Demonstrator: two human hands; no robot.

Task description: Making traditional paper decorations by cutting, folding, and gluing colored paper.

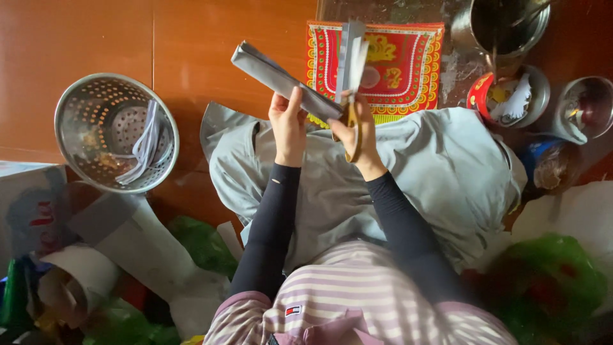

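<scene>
Both our hands are working up in front of us, over the grey cloth (440,172) lying across our lap. Our left hand (288,121) is closing around a folded strip of grey paper (281,82), pinching its lower part. The strip's long axis is running diagonally, from upper left down toward our right hand, so the left hand is the nearer one to its body. Our right hand (357,131) is gripping a pair of gold-handled scissors (351,76), fingers curled tight through the handles, with the blades pointing up and away from us; whether the blades are meeting the strip's lower end, we cannot tell.

Beyond the hands, a red and yellow patterned sheet (399,64) is lying flat on the brown tabletop (128,38). To our left, a perforated metal colander (83,108) is holding pale paper strips. To our right, metal pots (511,29) and small bowls are sitting close together.
</scene>
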